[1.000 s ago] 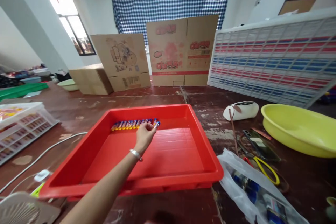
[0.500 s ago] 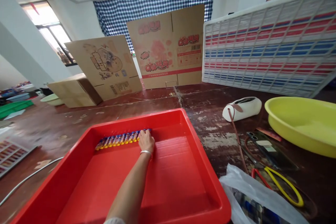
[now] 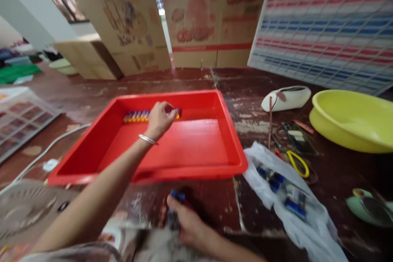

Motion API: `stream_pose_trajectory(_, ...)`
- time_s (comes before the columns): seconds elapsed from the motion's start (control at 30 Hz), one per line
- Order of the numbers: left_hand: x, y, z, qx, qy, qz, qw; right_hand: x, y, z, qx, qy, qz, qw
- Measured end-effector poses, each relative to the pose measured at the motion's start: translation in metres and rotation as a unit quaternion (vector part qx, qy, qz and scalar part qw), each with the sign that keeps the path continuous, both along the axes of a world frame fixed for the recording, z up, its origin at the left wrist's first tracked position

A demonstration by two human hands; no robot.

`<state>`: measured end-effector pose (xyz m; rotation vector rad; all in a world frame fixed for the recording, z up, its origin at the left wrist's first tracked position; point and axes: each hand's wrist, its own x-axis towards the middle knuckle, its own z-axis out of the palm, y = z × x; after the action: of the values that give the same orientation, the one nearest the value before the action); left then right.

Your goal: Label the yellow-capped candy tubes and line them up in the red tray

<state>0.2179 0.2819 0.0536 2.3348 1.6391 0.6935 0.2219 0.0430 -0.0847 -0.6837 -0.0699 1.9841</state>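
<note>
Inside a red tray (image 3: 196, 170), a row of small purple-and-yellow wrapped tubes (image 3: 136, 116) lies along the back wall. My left hand (image 3: 160, 119), a silver bangle on its wrist, is at the right end of this row. Its fingers are curled in, thumb and index closed at the last tubes; blur hides the exact contact. In front of the tray, low by the table edge, my right hand (image 3: 188, 217) is wrapped round a dark thing with a blue top (image 3: 177, 195). Its kind is too blurred to make out.
To the right are a clear plastic bag (image 3: 260, 151) with blue items, yellow-handled scissors (image 3: 297, 163), a phone (image 3: 299, 137), a white pouch (image 3: 287, 99) and a yellow basin (image 3: 362, 118). Cardboard boxes (image 3: 119, 20) and a white rack (image 3: 319, 24) stand behind. A white cable (image 3: 52, 147) runs left.
The view has tilted down and the tray appears farther off. My right hand with the blue-topped thing has come into view. My left forearm now reaches in from farther left.
</note>
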Motion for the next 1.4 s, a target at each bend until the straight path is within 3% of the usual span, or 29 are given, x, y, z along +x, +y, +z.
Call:
stream_pose_trajectory(0.1, -0.057, -0.064, 0.016, -0.011, -0.068, -0.028, 0.997, -0.008, -0.01, -0.007, -0.054, 0.051, -0.033, 0.997)
stream_pose_trajectory(0.17, -0.096, -0.116, 0.013, -0.038, -0.122, -0.028, 0.991, -0.011, -0.014, -0.004, -0.049, 0.055, -0.034, 0.997)
stream_pose_trajectory(0.3, -0.156, -0.208, -0.022, -0.156, -0.197, 0.037, 0.967, -0.017, -0.021, 0.006, -0.006, 0.003, -0.024, 1.0)
stream_pose_trajectory(0.47, -0.18, -0.27, -0.064, -0.245, -0.318, 0.08, 0.912, -0.03, -0.026, 0.014, 0.059, -0.096, 0.002, 0.994)
stream_pose_trajectory(0.6, -0.181, -0.288, -0.082, -0.278, -0.374, 0.073, 0.882, -0.043, -0.029, 0.015, 0.059, -0.145, 0.023, 0.987)
stream_pose_trajectory(0.87, -0.187, -0.291, -0.101, -0.225, -0.324, 0.064, 0.917, -0.057, -0.035, 0.019, 0.091, -0.233, 0.001, 0.968)
stream_pose_trajectory(1.07, -0.188, -0.295, -0.097, -0.197, -0.346, 0.074, 0.914, -0.06, -0.039, 0.02, 0.082, -0.248, 0.048, 0.964)
stream_pose_trajectory(1.3, -0.197, -0.304, -0.089, -0.222, -0.337, 0.095, 0.91, -0.054, -0.042, 0.019, 0.085, -0.253, 0.098, 0.959)
stream_pose_trajectory(1.4, -0.204, -0.307, -0.079, -0.238, -0.314, 0.071, 0.917, -0.053, -0.046, 0.02, 0.083, -0.263, 0.111, 0.955)
